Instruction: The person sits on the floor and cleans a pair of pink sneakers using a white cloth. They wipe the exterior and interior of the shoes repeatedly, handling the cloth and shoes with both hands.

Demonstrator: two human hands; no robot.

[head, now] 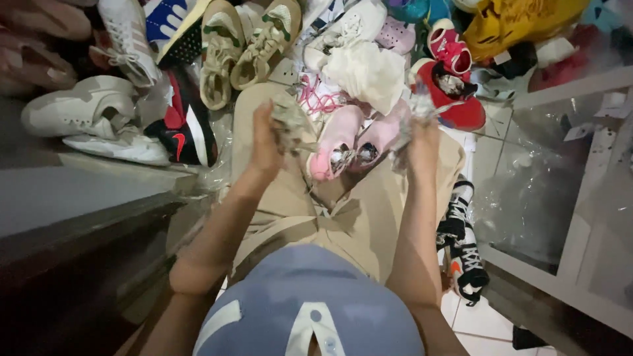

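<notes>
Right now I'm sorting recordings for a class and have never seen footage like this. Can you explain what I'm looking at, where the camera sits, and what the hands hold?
This is a single picture from a camera worn on a person's head, looking straight down. The blue-grey shape at the bottom is the brim of a cap. There is no machine: the two bare arms are the person's own.

The person seems to be seated, in tan trousers. A pair of pink shoes lies on the lap. The left hand grips a wad of crumpled paper; the right hand grips another crumpled wad.

Around the knees lies a heap of footwear: beige sneakers, a white sneaker, a red shoe, and a black-and-white shoe on the tiled floor.
</notes>
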